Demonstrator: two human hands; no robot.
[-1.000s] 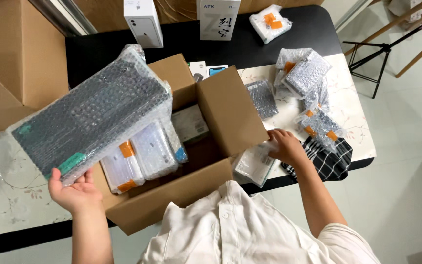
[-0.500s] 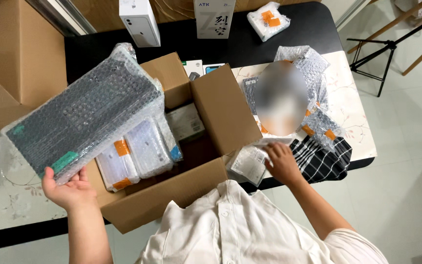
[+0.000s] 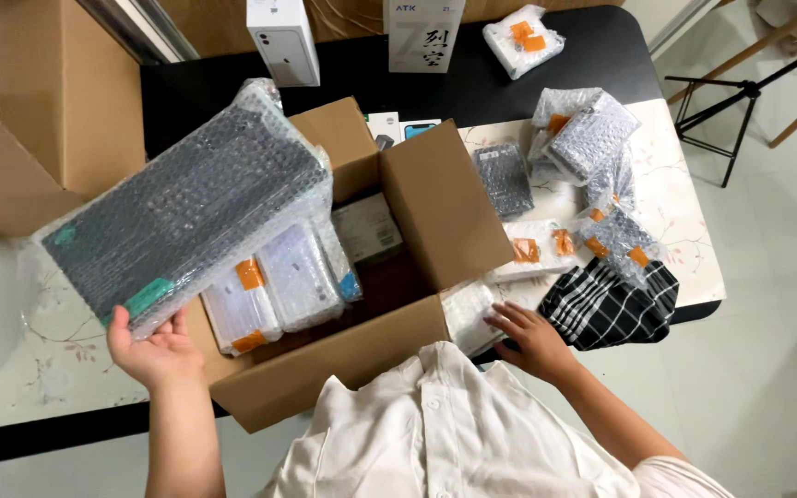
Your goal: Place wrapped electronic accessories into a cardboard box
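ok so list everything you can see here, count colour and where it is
keyboard in bubble wrap: one, dark grey, held up over the open box's left side
open cardboard box: one, brown, centre of the table
wrapped packets in the box: at least two, white with orange tape, left half
wrapped packets on the table: several, clear wrap with orange tape, right of the box
white cartons: two, upright at the far edge
checked cloth: one, black and white, right table edge
large cardboard box: one, brown, far left
tripod: one, black, on the floor at right
left hand: grip on the keyboard's near edge
right hand: resting on a wrapped packet beside the box
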